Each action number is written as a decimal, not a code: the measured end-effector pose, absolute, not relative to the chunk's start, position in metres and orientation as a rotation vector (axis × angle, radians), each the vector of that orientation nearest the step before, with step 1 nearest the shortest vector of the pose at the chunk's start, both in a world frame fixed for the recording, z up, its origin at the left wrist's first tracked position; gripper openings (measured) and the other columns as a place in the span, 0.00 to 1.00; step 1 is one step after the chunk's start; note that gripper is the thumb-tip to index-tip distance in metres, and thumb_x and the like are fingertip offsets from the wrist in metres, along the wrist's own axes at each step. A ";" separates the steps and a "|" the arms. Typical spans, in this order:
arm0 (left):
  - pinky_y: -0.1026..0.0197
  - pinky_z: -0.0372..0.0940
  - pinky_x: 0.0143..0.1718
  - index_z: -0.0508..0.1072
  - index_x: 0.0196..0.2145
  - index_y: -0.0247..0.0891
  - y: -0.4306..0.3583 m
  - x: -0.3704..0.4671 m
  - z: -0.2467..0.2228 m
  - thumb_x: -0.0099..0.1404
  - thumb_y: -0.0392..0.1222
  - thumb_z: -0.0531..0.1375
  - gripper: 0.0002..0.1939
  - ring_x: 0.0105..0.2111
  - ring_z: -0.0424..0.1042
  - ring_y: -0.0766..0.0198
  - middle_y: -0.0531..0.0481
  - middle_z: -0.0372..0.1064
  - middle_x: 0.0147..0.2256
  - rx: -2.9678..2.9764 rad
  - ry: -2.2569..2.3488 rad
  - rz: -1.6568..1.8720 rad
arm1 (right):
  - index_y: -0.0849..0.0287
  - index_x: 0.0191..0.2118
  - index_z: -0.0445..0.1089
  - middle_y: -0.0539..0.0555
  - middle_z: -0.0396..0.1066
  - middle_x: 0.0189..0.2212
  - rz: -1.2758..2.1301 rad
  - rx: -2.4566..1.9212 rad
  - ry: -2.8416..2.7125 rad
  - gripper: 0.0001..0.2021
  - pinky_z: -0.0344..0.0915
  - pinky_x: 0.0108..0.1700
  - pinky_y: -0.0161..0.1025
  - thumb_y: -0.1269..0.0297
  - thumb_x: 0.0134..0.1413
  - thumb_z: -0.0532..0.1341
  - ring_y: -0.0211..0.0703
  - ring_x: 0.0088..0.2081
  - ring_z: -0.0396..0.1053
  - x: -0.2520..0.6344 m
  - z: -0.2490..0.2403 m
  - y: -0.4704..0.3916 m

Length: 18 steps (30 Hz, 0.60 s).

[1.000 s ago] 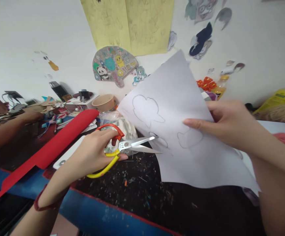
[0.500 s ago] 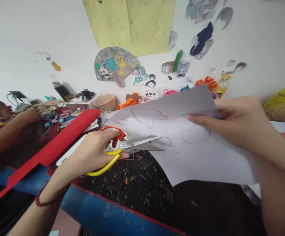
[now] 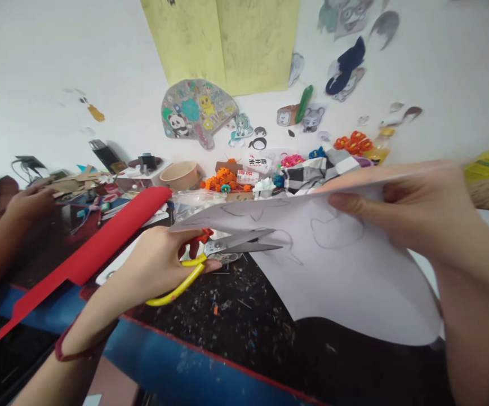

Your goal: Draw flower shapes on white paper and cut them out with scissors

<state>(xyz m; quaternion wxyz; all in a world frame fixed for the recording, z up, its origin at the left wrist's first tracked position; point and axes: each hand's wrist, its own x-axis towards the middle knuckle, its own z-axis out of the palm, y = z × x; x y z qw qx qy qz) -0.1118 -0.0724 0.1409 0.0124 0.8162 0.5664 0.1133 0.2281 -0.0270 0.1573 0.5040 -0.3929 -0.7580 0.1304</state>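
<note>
Fingers of your left hand (image 3: pixel 154 264) curl round the red-and-yellow-handled metal scissors (image 3: pixel 211 246), blades parted at the white, pencil-drawn paper sheet (image 3: pixel 337 282), which your right hand (image 3: pixel 426 211) pinches, thumb against fingers, above the black, scrap-littered tabletop (image 3: pixel 238 321).

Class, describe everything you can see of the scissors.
The scissors have two pointed, silvery blades that look like metal, joined at a round pivot, with one yellow handle and one orange-red. The left hand grips the handles, partly hiding them. Held above the dark tabletop, blades slightly open, they point right across the white paper; contact is unclear.
</note>
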 end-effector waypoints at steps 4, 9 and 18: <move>0.63 0.55 0.28 0.71 0.34 0.39 -0.075 -0.112 0.139 0.60 0.63 0.62 0.22 0.26 0.67 0.64 0.54 0.70 0.27 2.543 1.811 0.434 | 0.48 0.31 0.81 0.42 0.67 0.19 0.283 -0.959 -1.841 0.02 0.53 0.18 0.31 0.61 0.50 0.70 0.33 0.20 0.61 0.226 0.158 -0.027; 0.62 0.53 0.28 0.66 0.26 0.39 -0.075 -0.110 0.139 0.60 0.61 0.62 0.22 0.23 0.63 0.65 0.54 0.66 0.23 2.609 1.849 0.518 | 0.46 0.34 0.81 0.44 0.79 0.30 0.332 -0.848 -1.829 0.05 0.68 0.31 0.36 0.61 0.54 0.66 0.41 0.32 0.75 0.220 0.162 -0.029; 0.62 0.51 0.28 0.70 0.35 0.41 -0.071 -0.107 0.136 0.60 0.55 0.63 0.15 0.25 0.66 0.63 0.54 0.69 0.27 2.585 1.928 0.411 | 0.54 0.40 0.79 0.55 0.79 0.32 0.505 -1.280 -1.835 0.22 0.73 0.22 0.46 0.45 0.43 0.70 0.56 0.30 0.77 0.225 0.150 -0.019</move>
